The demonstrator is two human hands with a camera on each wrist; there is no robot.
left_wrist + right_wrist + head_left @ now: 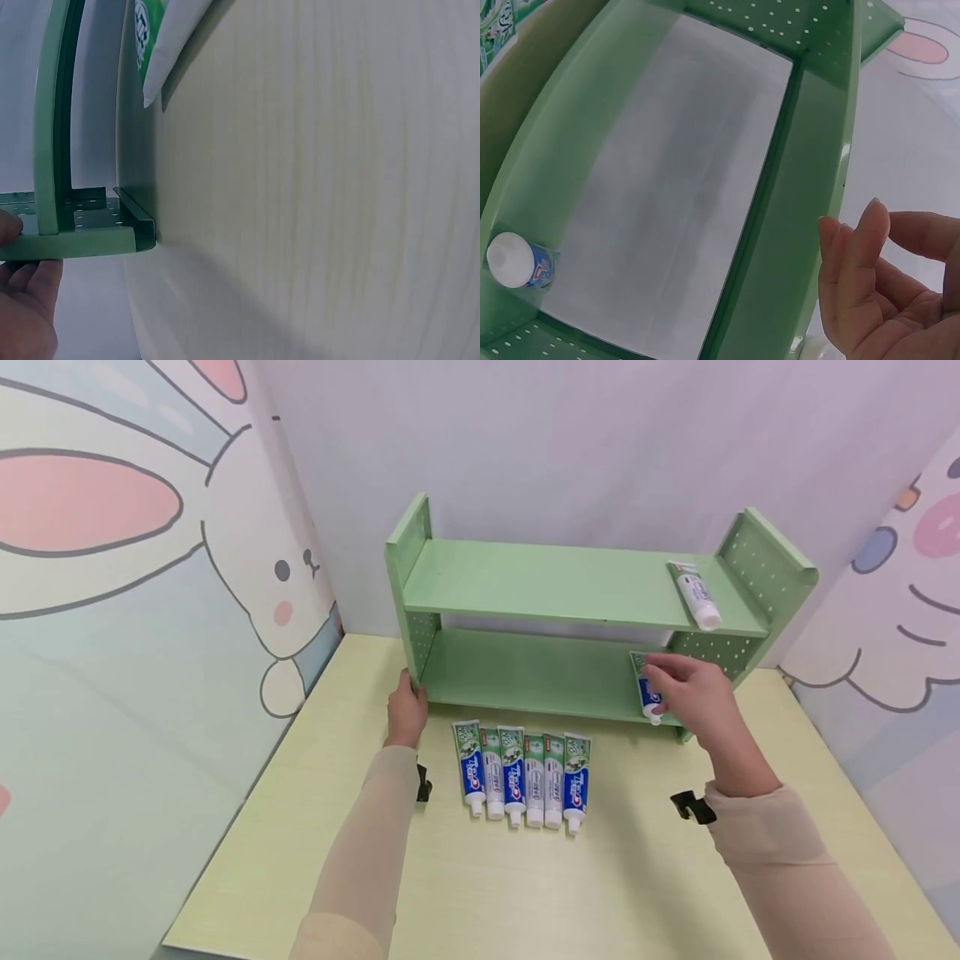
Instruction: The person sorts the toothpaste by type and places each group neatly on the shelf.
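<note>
My left hand (pixel 406 714) grips the left side panel of a green two-tier shelf (pixel 540 578), thumb on one face and fingers on the other in the left wrist view. A blue, green and white toothpaste tube (pixel 648 696) lies on the lower tier near its right end, cap toward the front. Over that tube in the head view is my right hand (pixel 696 693). From the right wrist, its loosely bent fingers (pixel 853 289) hold nothing, apart from the tube's white cap (pixel 511 259). On the upper tier's right end rests a mostly white toothpaste tube (pixel 697 594).
In front of the shelf, several toothpaste tubes (pixel 513 777) lie side by side on the pale wooden table (pixel 525 893), blue ones and white ones mixed, caps toward me. Walls with cartoon rabbits (pixel 255 543) stand on both sides, and a plain pale wall (pixel 562 452) rises behind.
</note>
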